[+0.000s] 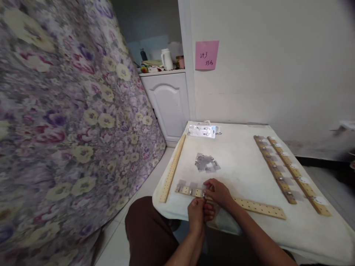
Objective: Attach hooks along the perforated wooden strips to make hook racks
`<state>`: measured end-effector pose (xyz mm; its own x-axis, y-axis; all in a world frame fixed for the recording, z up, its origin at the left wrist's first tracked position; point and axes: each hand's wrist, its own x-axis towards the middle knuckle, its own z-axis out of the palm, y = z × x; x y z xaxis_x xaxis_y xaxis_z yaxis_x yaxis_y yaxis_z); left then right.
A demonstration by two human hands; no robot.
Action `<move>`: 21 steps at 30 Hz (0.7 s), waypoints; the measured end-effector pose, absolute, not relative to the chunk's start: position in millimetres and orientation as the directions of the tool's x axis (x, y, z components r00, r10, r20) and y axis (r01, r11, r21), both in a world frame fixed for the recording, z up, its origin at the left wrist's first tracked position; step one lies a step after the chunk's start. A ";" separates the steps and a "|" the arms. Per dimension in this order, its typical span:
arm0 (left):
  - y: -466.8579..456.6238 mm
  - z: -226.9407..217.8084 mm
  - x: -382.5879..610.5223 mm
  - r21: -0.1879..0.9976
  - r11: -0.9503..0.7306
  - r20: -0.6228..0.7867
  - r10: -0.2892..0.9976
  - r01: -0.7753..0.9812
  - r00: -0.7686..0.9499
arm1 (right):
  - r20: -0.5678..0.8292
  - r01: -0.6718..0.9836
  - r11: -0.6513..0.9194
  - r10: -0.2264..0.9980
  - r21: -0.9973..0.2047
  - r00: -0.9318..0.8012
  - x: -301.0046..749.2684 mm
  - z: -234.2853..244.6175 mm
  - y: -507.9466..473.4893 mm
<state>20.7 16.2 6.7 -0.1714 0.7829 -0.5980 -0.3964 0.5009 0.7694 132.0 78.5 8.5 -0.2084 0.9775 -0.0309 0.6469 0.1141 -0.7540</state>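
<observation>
In the head view a wooden strip with holes (259,207) lies along the table's near edge. Small shiny metal pieces (191,191) with grey see-through tags sit along its left part. My left hand (197,214) is curled at the strip's near side, thumb and forefinger pinched at one small metal piece (203,194). From the far side my right hand (219,193) reaches over the strip, its bent fingers closed at the same piece. My fingers partly hide it. Beyond the hands lies a loose cluster of tagged metal pieces (205,163).
Another holed strip (172,170) lies along the table's left edge. To the right are two strips (273,166) (298,176) fitted with tagged metal pieces. Clear packets (202,131) lie at the back. A floral curtain (83,111) hangs at left; my knee is below the table edge.
</observation>
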 end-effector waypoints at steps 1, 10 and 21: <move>16.1 7.0 20.8 0.771 0.502 -0.598 0.783 -0.393 -0.172 | -0.034 0.645 0.110 0.978 -0.756 -0.207 132.0 8.7 78.6; 17.0 7.1 21.2 0.773 0.519 -0.603 0.780 -0.365 -0.167 | -0.094 0.605 0.055 0.973 -0.794 -0.212 132.5 5.0 86.6; 16.5 8.2 19.2 0.774 0.510 -0.593 0.791 -0.375 -0.148 | -0.125 0.591 0.034 0.966 -0.806 -0.226 132.1 5.5 90.0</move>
<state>19.2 16.5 8.2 -0.1484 0.7912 -0.5932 -0.3749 0.5101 0.7741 132.1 90.0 5.5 -0.2255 0.9662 -0.1248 0.5906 0.0337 -0.8062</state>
